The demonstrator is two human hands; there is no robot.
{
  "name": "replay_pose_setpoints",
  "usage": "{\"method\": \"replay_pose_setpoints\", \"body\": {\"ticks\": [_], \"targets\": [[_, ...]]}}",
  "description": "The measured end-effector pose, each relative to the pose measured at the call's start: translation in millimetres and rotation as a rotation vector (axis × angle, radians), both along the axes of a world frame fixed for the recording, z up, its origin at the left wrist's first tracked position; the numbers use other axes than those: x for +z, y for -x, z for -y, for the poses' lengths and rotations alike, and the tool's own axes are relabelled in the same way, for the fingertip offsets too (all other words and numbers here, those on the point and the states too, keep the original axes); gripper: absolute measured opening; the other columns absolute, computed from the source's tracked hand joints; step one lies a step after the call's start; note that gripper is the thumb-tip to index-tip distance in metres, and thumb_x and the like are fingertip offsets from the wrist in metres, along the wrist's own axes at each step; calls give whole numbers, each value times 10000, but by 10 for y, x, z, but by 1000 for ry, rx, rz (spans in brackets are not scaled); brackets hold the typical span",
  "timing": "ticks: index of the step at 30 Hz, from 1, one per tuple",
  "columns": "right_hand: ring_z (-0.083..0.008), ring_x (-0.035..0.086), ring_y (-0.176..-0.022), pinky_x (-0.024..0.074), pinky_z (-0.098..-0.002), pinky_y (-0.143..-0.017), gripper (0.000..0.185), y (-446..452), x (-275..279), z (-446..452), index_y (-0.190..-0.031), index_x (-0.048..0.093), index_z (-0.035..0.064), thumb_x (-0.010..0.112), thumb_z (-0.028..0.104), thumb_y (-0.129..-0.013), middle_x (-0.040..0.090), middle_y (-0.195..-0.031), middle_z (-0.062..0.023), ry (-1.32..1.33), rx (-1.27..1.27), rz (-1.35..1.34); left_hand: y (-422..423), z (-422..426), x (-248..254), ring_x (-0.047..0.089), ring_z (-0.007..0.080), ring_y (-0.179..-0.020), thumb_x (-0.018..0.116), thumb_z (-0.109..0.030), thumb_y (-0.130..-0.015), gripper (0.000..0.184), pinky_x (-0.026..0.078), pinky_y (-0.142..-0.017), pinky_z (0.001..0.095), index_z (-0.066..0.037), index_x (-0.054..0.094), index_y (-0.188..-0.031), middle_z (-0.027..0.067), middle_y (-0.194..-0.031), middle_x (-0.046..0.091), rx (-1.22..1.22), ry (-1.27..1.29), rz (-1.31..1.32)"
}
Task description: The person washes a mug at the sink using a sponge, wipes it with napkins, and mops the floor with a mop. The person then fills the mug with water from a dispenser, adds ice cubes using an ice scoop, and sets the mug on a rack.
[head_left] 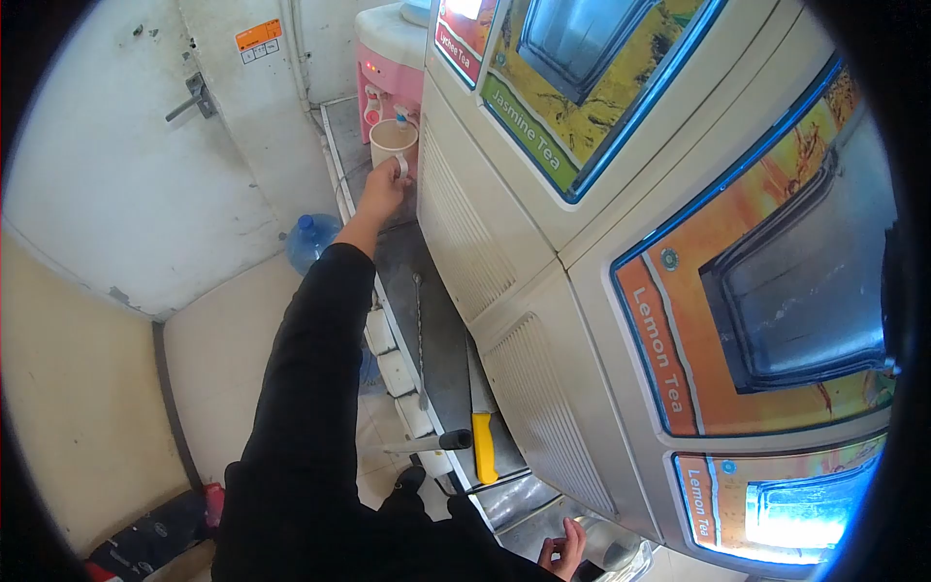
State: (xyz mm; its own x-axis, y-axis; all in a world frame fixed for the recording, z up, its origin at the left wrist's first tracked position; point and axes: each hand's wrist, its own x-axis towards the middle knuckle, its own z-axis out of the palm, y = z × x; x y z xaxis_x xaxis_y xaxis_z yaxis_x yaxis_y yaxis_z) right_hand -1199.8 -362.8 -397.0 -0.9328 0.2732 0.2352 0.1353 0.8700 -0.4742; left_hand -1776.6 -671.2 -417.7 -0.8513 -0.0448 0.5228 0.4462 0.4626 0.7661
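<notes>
My left hand (385, 186) stretches far out and is closed around the handle of a cream-coloured pitcher (390, 142). The pitcher stands upright beneath the tap of a pink and white water dispenser (390, 63). I cannot make out what is inside it. Near the bottom edge, my right hand (564, 551) hovers by a metal basin, fingers loosely bent and apart, with nothing visible in them. Between the hands, a knife with a yellow handle (484, 449) and a long twisted bar spoon (420, 335) lie on the dark metal counter (396, 250).
Tea dispensers, including a Lemon Tea one (572, 388), line the counter's right side. A black-ended handle (452, 440) juts over the front edge. A blue water bottle (312, 241) stands on the floor near the white door (107, 126). Bags (150, 538) lie at lower left.
</notes>
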Motion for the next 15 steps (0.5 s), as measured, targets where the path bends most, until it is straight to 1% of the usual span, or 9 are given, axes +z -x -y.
{"method": "replay_pose_setpoints", "body": {"ticks": [1, 3, 7, 10, 13, 15], "targets": [[-114, 478, -574, 417, -224, -524, 572, 26, 12, -3, -1216, 478, 78, 573, -112, -685, 489, -1116, -142, -64, 42, -39, 9, 9, 1, 531, 286, -677, 619, 33, -687, 175, 424, -644, 332, 6, 498, -812, 184, -753, 551, 15, 34, 28], [-113, 480, -578, 414, -224, -515, 575, -10, -3, 19, -1216, 478, 77, 575, -112, -682, 491, -1116, -141, -2, -7, -5, 29, 29, -5, 538, 297, -686, 617, 35, -690, 178, 428, -649, 337, 7, 495, -817, 187, -757, 553, 42, 103, 84], [-115, 476, -581, 408, -220, -502, 582, -82, -47, 15, -1217, 477, 76, 568, -118, -676, 491, -1127, -142, 113, -61, 45, 26, 33, -25, 546, 322, -706, 625, 33, -686, 190, 429, -653, 343, 8, 493, -821, 191, -761, 554, 39, 87, 32], [-110, 478, -577, 406, -214, -500, 586, 1, 81, 98, -1221, 475, 80, 560, -119, -676, 492, -1122, -144, 142, -75, 49, 61, 37, -62, 540, 336, -712, 631, 30, -682, 196, 428, -653, 343, 6, 491, -817, 196, -768, 551, 24, 65, 25], [-104, 468, -559, 404, -200, -499, 589, -37, -18, 10, -1223, 478, 90, 559, -114, -676, 494, -1111, -142, 56, 5, 3, 140, 50, -148, 538, 342, -724, 633, 32, -680, 202, 428, -656, 344, 5, 491, -820, 202, -785, 550, 21, 47, 11], [-102, 469, -564, 408, -200, -504, 596, -74, -40, 30, -1228, 477, 97, 569, -107, -675, 500, -1095, -141, 173, -46, 30, 116, 52, -149, 542, 348, -739, 633, 36, -678, 206, 429, -662, 343, 4, 493, -827, 205, -797, 552, 33, 56, 35]]}}
